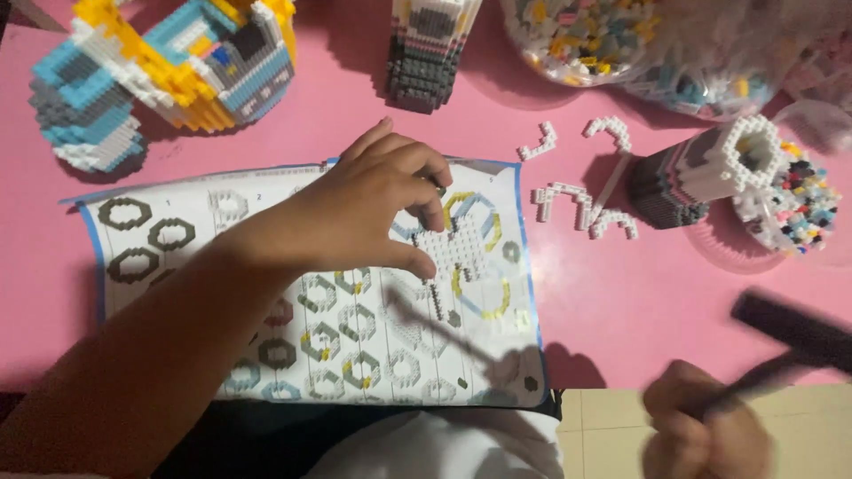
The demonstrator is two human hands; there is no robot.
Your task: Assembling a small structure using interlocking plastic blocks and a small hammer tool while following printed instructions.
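White brick piece [459, 248] | pinched by left-hand fingers [432, 213] | right hand [706, 430] apparently gripping blurred hammer [785, 341]

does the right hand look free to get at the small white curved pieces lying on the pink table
Probably not as it stands: the right hand is closed on a dark hammer-like tool. Nothing lies between it and the white curved pieces on the pink table.

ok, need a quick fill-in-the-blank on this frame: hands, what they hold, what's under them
1. The left hand pinches a small ____ brick piece over the instruction sheet.
2. The right hand grips a dark, blurred ____.
3. The table surface is ____ in colour.
4. The blue, yellow and white brick model stands at the ____ left of the view.

Missing words: white; hammer; pink; top
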